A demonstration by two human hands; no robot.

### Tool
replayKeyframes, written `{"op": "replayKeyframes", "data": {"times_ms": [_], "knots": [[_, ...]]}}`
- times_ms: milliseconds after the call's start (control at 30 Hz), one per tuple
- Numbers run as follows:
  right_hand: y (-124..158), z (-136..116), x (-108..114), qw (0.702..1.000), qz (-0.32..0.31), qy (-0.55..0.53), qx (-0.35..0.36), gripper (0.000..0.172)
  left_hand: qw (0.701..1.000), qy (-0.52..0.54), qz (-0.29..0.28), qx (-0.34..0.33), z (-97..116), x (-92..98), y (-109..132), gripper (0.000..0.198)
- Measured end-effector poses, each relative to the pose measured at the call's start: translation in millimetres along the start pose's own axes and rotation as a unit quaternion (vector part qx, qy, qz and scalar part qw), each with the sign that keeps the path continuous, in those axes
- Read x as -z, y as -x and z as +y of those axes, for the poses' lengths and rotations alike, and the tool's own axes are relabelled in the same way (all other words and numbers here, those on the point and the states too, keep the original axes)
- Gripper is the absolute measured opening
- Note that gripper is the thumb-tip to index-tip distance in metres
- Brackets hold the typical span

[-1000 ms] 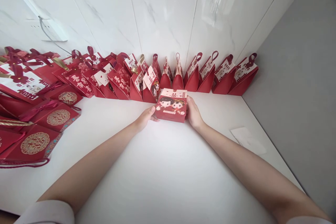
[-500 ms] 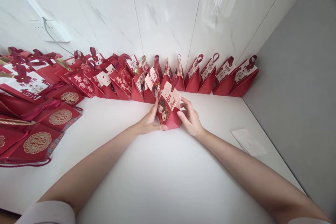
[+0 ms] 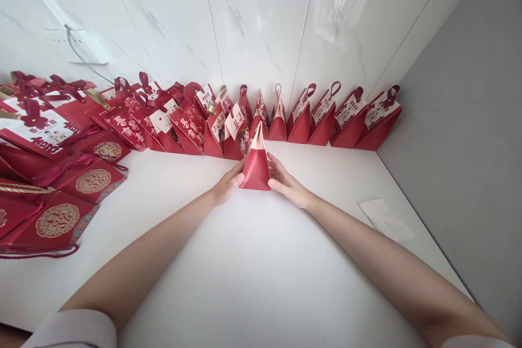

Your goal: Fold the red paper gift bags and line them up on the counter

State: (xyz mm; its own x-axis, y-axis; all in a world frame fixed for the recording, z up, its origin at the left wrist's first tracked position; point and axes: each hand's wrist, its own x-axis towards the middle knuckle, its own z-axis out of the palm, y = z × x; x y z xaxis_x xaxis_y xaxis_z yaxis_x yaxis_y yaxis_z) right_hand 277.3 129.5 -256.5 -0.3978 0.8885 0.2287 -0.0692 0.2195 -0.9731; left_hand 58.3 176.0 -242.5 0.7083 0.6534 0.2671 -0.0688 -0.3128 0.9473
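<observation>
A small red gift bag (image 3: 256, 166) with a pale pink top stands upright on the white table (image 3: 253, 272), its narrow triangular side toward me. My left hand (image 3: 228, 184) presses against its left side with curled fingers. My right hand (image 3: 285, 182) rests against its right side, fingers stretched along the base. Both hands hold the bag between them, just in front of a row of similar red gift bags (image 3: 310, 119) lined up against the wall.
More red bags and flat red boxes with gold round emblems (image 3: 57, 220) pile up at the left. A white paper (image 3: 385, 220) lies at the right near the grey wall (image 3: 468, 147). A wall socket with a cable (image 3: 84, 46) sits at upper left.
The bag was lying with its printed face toward me; my hands turned it and stood it upright with its narrow side facing me, slightly nearer the row.
</observation>
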Motion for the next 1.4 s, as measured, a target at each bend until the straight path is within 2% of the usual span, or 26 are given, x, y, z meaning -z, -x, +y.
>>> {"op": "replayKeyframes", "data": {"times_ms": [300, 1400], "knots": [[-1.0, -1.9, 0.8, 0.999, -0.010, 0.000, 0.045, 0.069, 1.000, -0.030, 0.004, -0.008, 1.9, -0.5, -1.7, 0.070], [0.4, -2.3, 2.0, 0.999, -0.004, 0.018, 0.032, 0.066, 0.999, -0.035, 0.013, -0.008, 0.4, 1.0, -0.3, 0.069]]}}
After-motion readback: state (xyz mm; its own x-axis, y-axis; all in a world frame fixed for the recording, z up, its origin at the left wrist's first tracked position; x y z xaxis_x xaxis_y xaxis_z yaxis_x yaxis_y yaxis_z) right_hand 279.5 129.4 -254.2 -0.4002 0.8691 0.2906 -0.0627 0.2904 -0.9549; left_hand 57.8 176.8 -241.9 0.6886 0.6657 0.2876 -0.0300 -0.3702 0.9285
